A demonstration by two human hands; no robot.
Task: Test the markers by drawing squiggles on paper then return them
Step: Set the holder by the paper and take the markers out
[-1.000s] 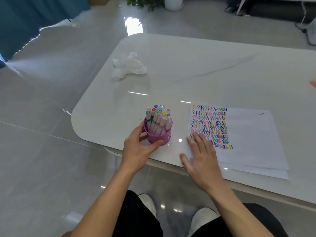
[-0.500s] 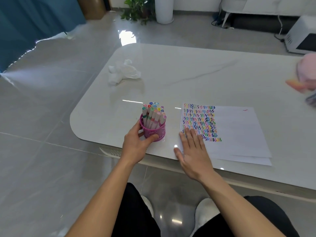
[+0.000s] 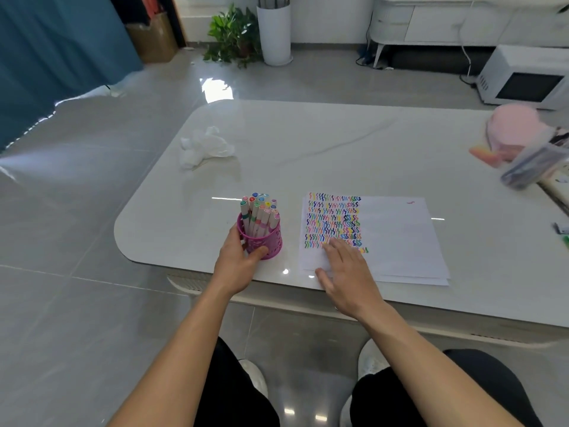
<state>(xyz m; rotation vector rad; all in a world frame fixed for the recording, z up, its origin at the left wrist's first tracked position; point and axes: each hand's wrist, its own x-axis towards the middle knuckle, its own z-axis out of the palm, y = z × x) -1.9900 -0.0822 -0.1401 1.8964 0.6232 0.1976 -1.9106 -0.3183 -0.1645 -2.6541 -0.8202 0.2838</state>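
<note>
- The left hand (image 3: 238,263) is curled round the near side of the pink mesh pen cup (image 3: 267,243). The thumb is pressed on the cup's front and the fingers are wrapped behind its left wall.
- The markers (image 3: 260,214) are packed upright inside that grip, all capped as far as can be seen. None is out of the cup or held in either hand.
- The right hand (image 3: 348,272) is laid flat with its fingers straight and nothing is held in it. It rests just right of the gripped cup, on the near left corner of the paper sheets (image 3: 397,235).
- Compared with a second ago, the right hand is placed further onto the sheet. Its fingertips (image 3: 331,243) now cover the lowest rows of the squiggles (image 3: 334,220), where before they only met the block's corner.
- The hold on the cup is unchanged, and the cup seems not to be shifted on the table (image 3: 338,149). The view is tilted upward, though, so this is hard to confirm.
- With the block of squiggles drawn and every marker back in the cup, the testing is judged finished or paused. The paper is steadied, not written on.
- Beyond the grip and to its left, a crumpled tissue (image 3: 204,146) lies well apart.
- Far to the right, a blurred pink object (image 3: 512,131) is newly brought into view.
</note>
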